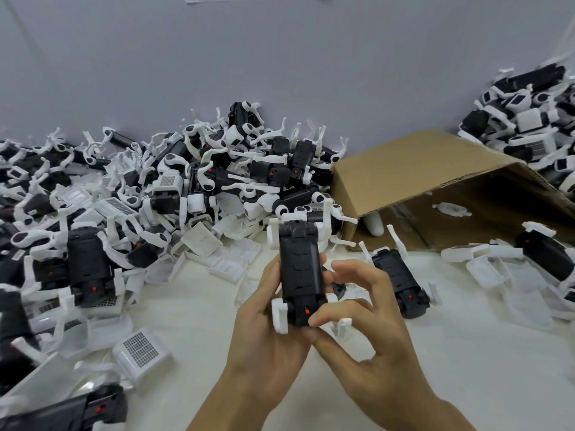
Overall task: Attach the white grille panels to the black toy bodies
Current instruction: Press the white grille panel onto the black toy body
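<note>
The black toy body (300, 272) is held up off the white table (199, 331) in front of the person, its long axis running away from them, near end with the small red tab low and close to the wrists, far end tipped up toward the pile. The left hand (264, 325) cradles it from the left and underneath, fingers curled round its side. The right hand (357, 309) comes in from the right, thumb and forefinger pinching at the near end by the red tab, the other fingers curled loosely beside the body's flank. I can't make out a grille panel seated on it from here; white clips stick out at its corners. The nearest loose white grille panel (141, 349) lies down-left on the table, on the left hand's side and well apart from the body, so I'd guess that hand is better placed to fetch it. Beyond are the heap of toy parts (174, 181) against the wall and a tipped cardboard box (413, 172) to the right.
</note>
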The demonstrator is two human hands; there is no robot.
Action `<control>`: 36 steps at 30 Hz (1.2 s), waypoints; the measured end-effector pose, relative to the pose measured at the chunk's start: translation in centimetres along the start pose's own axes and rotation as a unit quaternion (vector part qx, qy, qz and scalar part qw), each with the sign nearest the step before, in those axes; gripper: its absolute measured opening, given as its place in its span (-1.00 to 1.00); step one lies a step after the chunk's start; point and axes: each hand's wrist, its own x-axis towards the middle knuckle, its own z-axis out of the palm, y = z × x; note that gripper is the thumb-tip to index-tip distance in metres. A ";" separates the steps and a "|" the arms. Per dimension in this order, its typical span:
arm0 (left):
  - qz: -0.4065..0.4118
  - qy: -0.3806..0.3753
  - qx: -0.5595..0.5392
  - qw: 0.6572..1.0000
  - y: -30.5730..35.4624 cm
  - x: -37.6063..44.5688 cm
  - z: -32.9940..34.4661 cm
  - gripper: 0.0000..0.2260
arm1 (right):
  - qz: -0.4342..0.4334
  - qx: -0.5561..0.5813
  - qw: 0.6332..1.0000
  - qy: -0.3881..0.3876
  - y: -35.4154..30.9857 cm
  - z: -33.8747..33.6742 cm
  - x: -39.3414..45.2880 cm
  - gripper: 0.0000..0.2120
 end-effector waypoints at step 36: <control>-0.013 0.028 -0.043 0.999 -0.2 0.2 -0.7 -0.56 | 0.072 -0.022 0.997 -0.005 -0.3 0.1 -0.2 -0.73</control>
